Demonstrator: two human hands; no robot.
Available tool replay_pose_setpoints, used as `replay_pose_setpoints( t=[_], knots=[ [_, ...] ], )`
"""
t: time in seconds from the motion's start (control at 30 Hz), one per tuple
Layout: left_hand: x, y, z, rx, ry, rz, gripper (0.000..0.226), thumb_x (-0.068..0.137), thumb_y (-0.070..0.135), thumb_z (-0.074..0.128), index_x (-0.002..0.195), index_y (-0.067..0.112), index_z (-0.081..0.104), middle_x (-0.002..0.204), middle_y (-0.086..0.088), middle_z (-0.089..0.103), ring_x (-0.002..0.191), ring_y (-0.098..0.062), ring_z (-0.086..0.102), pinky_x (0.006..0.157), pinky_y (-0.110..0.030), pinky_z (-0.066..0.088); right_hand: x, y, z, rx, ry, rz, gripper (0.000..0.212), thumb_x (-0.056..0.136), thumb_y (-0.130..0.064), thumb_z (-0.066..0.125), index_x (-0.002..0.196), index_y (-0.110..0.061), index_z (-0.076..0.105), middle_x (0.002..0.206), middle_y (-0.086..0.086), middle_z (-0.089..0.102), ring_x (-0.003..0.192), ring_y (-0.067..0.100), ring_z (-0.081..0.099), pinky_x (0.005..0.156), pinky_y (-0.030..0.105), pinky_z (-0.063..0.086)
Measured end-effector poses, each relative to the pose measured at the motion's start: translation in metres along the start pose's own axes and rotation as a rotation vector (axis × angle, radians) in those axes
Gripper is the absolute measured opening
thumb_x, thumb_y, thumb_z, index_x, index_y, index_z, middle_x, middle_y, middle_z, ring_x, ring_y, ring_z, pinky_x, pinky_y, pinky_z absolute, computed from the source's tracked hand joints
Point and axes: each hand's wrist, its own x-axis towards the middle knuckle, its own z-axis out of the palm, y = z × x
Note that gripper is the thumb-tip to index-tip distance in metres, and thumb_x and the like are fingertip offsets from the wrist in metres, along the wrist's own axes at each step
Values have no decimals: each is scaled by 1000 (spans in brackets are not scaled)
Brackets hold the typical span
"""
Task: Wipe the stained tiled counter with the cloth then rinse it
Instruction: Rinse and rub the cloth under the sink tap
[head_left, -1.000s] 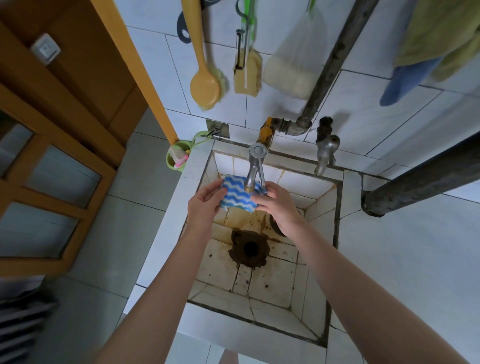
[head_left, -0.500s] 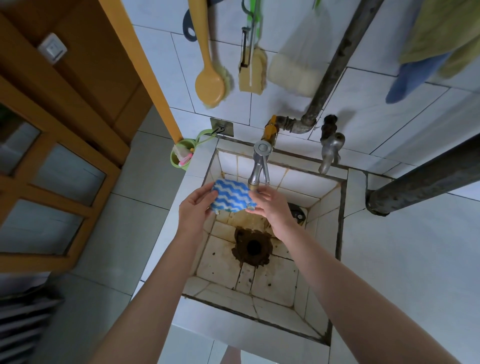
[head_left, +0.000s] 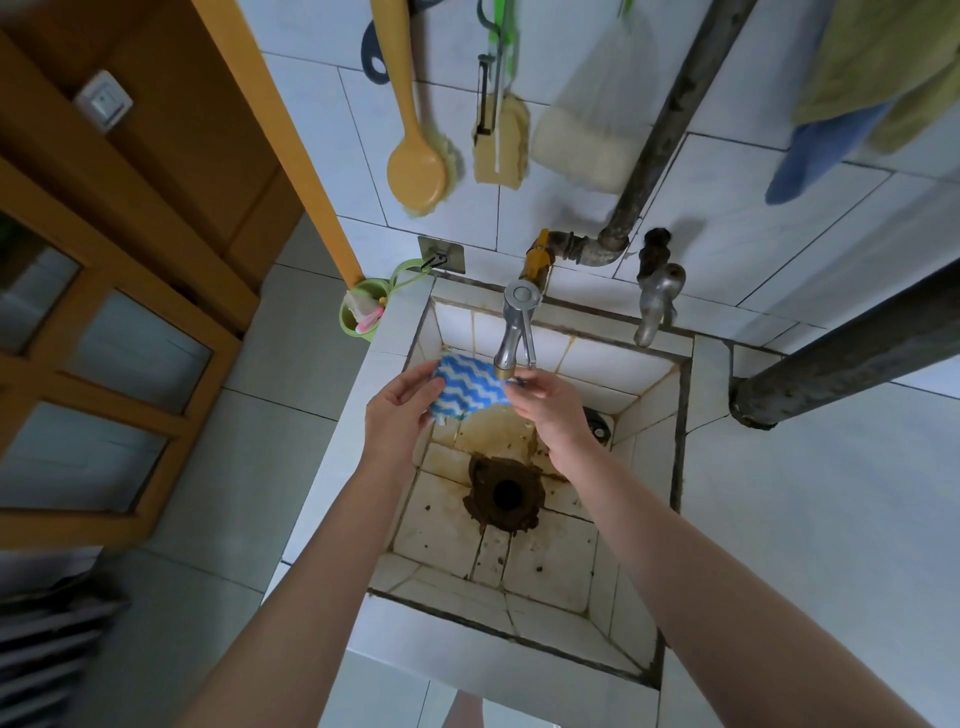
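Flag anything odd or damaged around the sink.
The drain in the tiled basin is ringed with crusty brown buildup, and rusty stains streak the tiles above it. The cloth, held by both hands under the tap, looks fine.

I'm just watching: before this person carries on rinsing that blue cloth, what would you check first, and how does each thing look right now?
1. Both hands grip the cloth: ok, left hand and right hand each hold an edge.
2. Cloth under the tap spout: ok, just below it.
3. Water running: cannot tell, no stream is visible.
4. Cloth over the sink, so drips fall inside: ok.
5. Drain open: cannot tell, dark hole ringed with brown grime.
6. Counter stains gone: cannot tell.
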Motion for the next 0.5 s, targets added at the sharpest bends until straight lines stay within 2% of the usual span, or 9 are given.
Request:
replay_pose_setpoints(
  t=[0.07, 0.13, 0.23, 0.37, 0.5],
  knots=[
    [0, 1, 0, 1, 4, -1, 20, 85, 3, 61, 100, 15, 65, 100, 0, 68, 84, -8, 68, 68, -17, 54, 0, -1, 0, -1, -7, -1, 17, 88, -4, 61, 105, -6, 64, 89, -3, 63, 94, 17, 60, 80, 24, 54],
    [1, 0, 1, 2, 11, 0, 21, 85, 3, 61, 102, 14, 65, 99, 2, 68, 83, -6, 68, 67, -17, 54, 1, -2, 1, -12, 15, -14, 14, 89, -6, 60, 102, -7, 64, 91, -1, 63, 95, 17, 60, 75, 20, 53],
    [2, -2, 2, 16, 1, 6, 21, 85, 3, 60, 103, 13, 64, 98, 2, 68, 80, -4, 68, 66, -15, 53, 4, -6, 1, -17, 25, -9, 10, 90, -7, 57, 88, -16, 62, 95, 1, 62, 99, 19, 60, 81, 23, 51],
    [3, -8, 8, 20, -31, -21, 26, 86, 4, 59, 112, 9, 62, 105, -2, 67, 91, -10, 66, 74, -18, 55, 7, -3, -9, -23, 28, -13, 13, 90, -8, 56, 89, -19, 61, 95, -2, 63, 100, 19, 60, 92, 32, 50],
    [5, -15, 20, 19, -67, -59, 23, 90, 6, 54, 112, 9, 62, 107, -4, 66, 99, -15, 63, 84, -25, 53, 7, -4, -22, 40, 64, -31, 16, 92, -8, 55, 88, -22, 60, 98, 1, 60, 101, 19, 58, 84, 24, 51]
  ],
)
